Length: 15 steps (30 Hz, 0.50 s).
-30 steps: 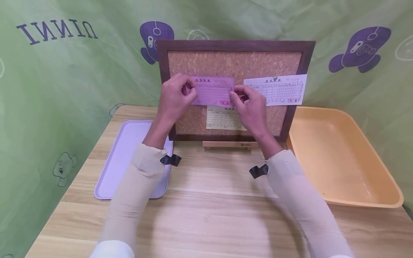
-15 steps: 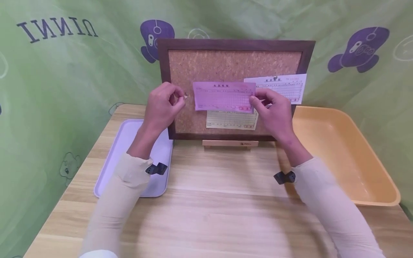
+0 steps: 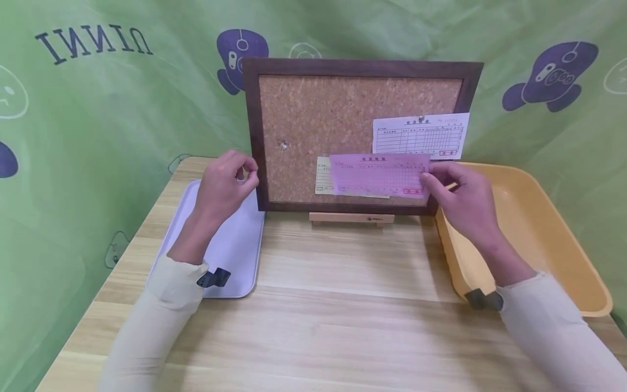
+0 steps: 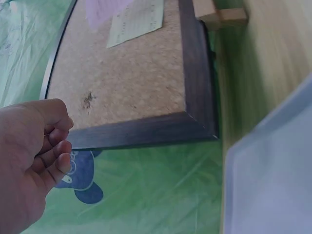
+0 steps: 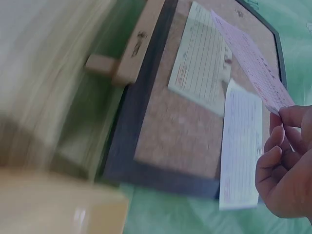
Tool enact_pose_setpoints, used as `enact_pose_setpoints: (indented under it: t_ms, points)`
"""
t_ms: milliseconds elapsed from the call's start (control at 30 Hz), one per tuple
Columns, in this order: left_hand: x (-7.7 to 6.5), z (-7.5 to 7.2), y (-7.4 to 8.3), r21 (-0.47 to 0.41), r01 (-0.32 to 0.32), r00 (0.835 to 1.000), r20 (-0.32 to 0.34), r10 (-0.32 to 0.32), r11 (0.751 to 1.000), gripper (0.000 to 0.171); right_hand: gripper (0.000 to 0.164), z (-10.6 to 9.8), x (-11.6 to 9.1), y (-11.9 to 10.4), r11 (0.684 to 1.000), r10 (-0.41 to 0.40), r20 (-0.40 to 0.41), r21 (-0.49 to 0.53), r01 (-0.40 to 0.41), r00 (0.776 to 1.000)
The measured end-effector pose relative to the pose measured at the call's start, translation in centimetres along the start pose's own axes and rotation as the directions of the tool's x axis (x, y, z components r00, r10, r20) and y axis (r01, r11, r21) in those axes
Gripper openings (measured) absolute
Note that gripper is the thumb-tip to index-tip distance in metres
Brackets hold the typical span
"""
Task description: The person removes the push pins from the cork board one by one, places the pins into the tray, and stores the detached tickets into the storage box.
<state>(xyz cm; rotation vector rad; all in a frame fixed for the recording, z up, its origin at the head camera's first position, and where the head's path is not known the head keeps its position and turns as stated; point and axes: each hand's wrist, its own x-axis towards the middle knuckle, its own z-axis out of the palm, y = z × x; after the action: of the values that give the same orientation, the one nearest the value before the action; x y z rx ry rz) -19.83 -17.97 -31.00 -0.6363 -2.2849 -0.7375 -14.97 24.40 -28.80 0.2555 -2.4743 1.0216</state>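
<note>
A pink receipt slip (image 3: 379, 175) hangs from my right hand (image 3: 462, 198), pinched at its right end between thumb and fingers. It hangs in front of the framed corkboard (image 3: 333, 109) and partly covers a pale yellow slip (image 3: 324, 179). Above it a white slip (image 3: 416, 136) is fixed to the board by a small pin (image 3: 421, 118) at its top edge. My left hand (image 3: 222, 188) is left of the board, above the lilac tray (image 3: 230, 261). Its thumb and index fingertips meet; whether something tiny is between them is hidden.
A wooden stand (image 3: 350, 218) shows below the board. The deep orange tray (image 3: 529, 234) stands on the right of the wooden table (image 3: 333, 326), under my right forearm. A small damaged spot (image 3: 283, 145) marks the cork at left. Green printed cloth (image 3: 98, 125) hangs behind.
The pink slip has come away from the left of the board and moved right and down in my right hand. My left hand has let go of its left end and drawn back left and down.
</note>
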Motion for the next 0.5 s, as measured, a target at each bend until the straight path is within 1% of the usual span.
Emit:
enact_pose_setpoints:
  t_ms: [100,200,367,433,500]
  points:
    - [-0.8,-0.1,-0.5,0.011,-0.007,1.000,0.019,0.007,1.000,0.006,0.020,-1.3,-0.9,1.1,0.999,0.010,-0.008,-0.033,-0.010,1.000]
    - [-1.5,-0.2,-1.0,0.027,-0.009,0.999,0.048,0.007,1.000,0.006,0.019,-2.9,-1.6,2.4,0.999,0.025,0.010,-0.034,-0.025,1.000]
    - [-2.9,-0.4,-1.6,0.051,0.018,0.995,0.101,-0.023,0.999,0.008,0.019,-5.0,-2.7,4.5,0.999,0.037,0.032,-0.019,-0.037,0.999]
    - [-3.4,-0.4,-1.9,0.060,0.029,0.992,0.118,-0.036,0.998,0.008,0.020,-5.7,-3.1,5.0,0.998,0.060,0.037,-0.029,-0.059,0.998]
    - [-3.8,-0.4,-2.1,0.064,0.036,0.990,0.132,-0.045,0.997,0.009,0.023,-6.4,-3.4,5.6,0.994,0.103,0.041,-0.043,-0.101,0.994]
